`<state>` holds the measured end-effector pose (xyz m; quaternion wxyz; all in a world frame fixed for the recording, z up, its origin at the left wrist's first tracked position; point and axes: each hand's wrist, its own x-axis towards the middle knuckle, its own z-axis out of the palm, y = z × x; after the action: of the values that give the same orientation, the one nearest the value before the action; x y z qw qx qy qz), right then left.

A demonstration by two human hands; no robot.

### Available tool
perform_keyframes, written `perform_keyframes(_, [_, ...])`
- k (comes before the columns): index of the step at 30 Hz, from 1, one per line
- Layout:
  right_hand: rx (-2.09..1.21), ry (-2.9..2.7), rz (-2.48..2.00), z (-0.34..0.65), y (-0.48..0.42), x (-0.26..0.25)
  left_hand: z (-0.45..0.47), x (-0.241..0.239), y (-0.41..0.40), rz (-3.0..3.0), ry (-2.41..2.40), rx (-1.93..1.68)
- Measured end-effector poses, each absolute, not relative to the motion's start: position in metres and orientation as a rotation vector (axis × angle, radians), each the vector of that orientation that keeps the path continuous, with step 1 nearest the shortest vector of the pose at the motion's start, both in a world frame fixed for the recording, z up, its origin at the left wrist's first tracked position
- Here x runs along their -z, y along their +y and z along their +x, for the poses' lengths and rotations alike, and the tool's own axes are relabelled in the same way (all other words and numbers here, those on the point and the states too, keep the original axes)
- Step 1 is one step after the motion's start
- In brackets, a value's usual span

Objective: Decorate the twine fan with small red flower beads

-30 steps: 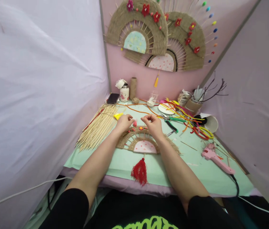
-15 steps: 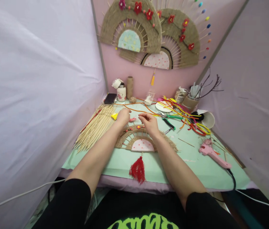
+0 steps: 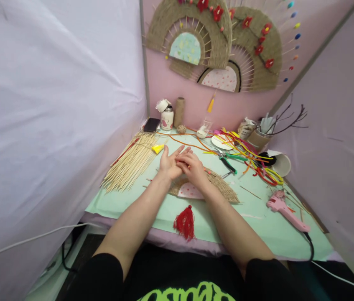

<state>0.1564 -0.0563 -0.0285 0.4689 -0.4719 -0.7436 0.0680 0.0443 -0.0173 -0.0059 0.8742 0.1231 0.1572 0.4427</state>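
My left hand (image 3: 171,161) is open, palm up, fingers stretched out over the woven jute fan (image 3: 219,188) on the green mat. My right hand (image 3: 192,166) lies over the left palm, its fingers curled against it; whether it pinches anything is hidden. The fan is half covered by both hands; its pink dotted centre (image 3: 188,192) and its red tassel (image 3: 184,222) at the near edge show. A small yellow piece (image 3: 157,148) lies just left of my left hand.
A pile of bamboo sticks (image 3: 131,163) lies at the left. Pliers (image 3: 227,161) and coloured pipe cleaners (image 3: 255,161) lie at the right, a pink glue gun (image 3: 285,209) nearer. Jars, twine spool (image 3: 179,110) and phone (image 3: 151,124) stand by the back wall, two finished fans (image 3: 217,42) hanging above.
My hands were apart, each pinching something small above the fan. Now they have come together, the left palm turned up and open with the right hand's fingers on it.
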Motion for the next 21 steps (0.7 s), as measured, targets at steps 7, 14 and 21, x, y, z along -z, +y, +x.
perform_keyframes(7, [0.129, -2.044, -1.354, 0.152, -0.066, 0.024, 0.035, 0.01, -0.01, 0.247, 0.231, -0.98])
perform_keyframes(14, [0.172, -2.096, -1.383, 0.154, -0.068, 0.024, 0.031, 0.007, -0.007, 0.201, 0.241, -1.044])
perform_keyframes(21, [0.185, -2.139, -1.325, 0.152, -0.068, 0.026, 0.033, 0.009, -0.008, 0.196, 0.24, -0.988])
